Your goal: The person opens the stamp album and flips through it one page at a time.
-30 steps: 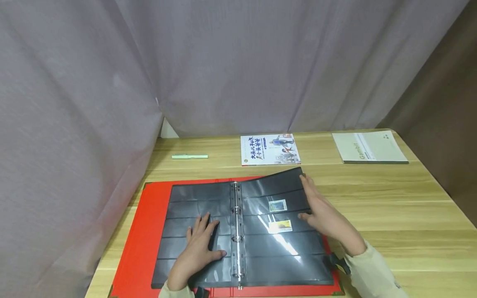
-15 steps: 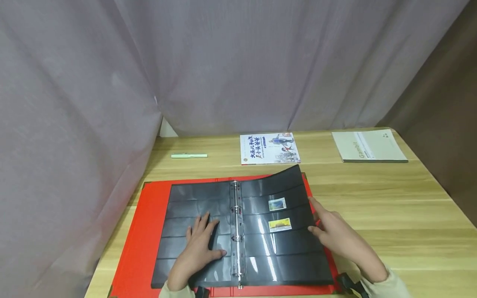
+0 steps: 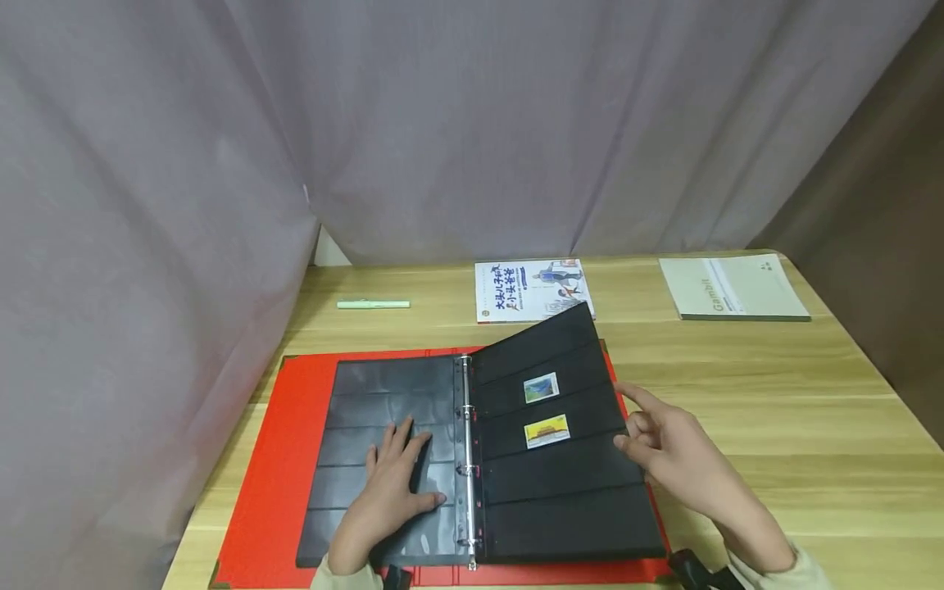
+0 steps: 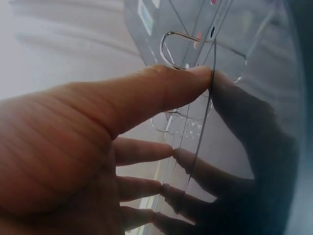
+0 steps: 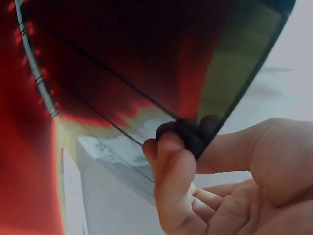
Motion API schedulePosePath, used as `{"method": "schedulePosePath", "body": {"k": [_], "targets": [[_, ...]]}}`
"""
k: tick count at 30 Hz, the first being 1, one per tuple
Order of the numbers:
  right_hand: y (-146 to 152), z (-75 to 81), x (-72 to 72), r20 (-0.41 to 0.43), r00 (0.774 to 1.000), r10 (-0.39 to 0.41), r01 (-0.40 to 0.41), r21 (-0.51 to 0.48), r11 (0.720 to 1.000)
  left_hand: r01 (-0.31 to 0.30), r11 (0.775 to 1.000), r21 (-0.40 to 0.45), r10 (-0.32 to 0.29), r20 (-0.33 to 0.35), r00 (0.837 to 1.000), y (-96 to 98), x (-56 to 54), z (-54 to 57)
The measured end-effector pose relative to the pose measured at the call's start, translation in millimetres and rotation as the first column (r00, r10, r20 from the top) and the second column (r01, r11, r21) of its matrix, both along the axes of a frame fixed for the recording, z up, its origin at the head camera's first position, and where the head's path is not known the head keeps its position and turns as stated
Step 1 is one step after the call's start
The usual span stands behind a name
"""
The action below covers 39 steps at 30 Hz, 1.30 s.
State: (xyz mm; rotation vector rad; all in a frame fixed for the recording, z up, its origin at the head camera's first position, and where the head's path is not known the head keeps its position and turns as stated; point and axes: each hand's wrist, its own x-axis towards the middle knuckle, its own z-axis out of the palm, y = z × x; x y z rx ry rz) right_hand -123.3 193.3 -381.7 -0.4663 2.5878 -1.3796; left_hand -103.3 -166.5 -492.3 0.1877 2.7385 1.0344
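Note:
A red ring binder (image 3: 258, 459) lies spread out, black stock pages on both sides of its metal rings (image 3: 468, 459). On the left page (image 3: 354, 385) my left hand (image 3: 387, 496) rests with fingers spread; the left wrist view shows the thumb (image 4: 161, 90) close by the rings, mirrored in the glossy sheet. My right hand (image 3: 674, 455) pinches the outer edge of the right page (image 3: 568, 524), which tilts up off the cover. In the right wrist view, thumb and fingers (image 5: 173, 186) sit on either side of the page's edge. Two stamps, one blue-green (image 3: 542, 388) and one yellow (image 3: 547, 431), show in its strips.
Behind the binder lie a light green pen (image 3: 373, 304) and a white illustrated booklet (image 3: 527, 288), partly covered by the raised page corner. A pale book (image 3: 733, 287) lies at the back right of the wooden table (image 3: 774, 393). Grey curtain (image 3: 472, 131) hangs along the back and left.
My right hand has slid down the right page's outer edge and now pinches it. The page has risen and tilted toward the rings. The left hand has stayed put.

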Motion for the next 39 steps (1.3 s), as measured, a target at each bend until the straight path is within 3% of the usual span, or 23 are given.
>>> {"method": "schedulePosePath", "body": {"k": [10, 14, 25, 29, 34, 39], "targets": [[-20, 29.3, -1.4, 0.006, 1.000, -0.026, 0.026, -0.110, 0.994, 0.001, 1.000, -0.008, -0.001, 0.003, 1.000, 1.0, -2.7, 1.9], [-28, 35.6, -1.8, -0.009, 1.000, -0.012, 0.010, -0.169, 0.986, -0.001, 1.000, -0.003, 0.001, -0.004, 1.000, 1.1, -1.4, 2.5], [-54, 51.8, -1.5, -0.066, 0.997, 0.035, -0.048, -0.206, 0.977, -0.022, 0.999, -0.039, 0.020, -0.047, 0.999, 5.5, 3.0, 10.9], [-63, 57.2, -2.4, -0.070, 0.996, 0.050, -0.063, -0.188, 0.980, -0.031, 0.999, -0.019, 0.028, -0.127, 0.992, 7.8, 6.2, 24.9], [-75, 61.6, -4.9, -0.084, 0.993, 0.077, -0.091, -0.177, 0.980, -0.048, 0.999, 0.025, 0.052, -0.201, 0.978, 12.3, 9.6, 52.2], [-87, 65.0, -6.2, -0.081, 0.991, 0.102, -0.115, -0.176, 0.978, -0.052, 0.996, 0.074, 0.073, -0.316, 0.946, 21.4, 18.1, 76.2]]}}
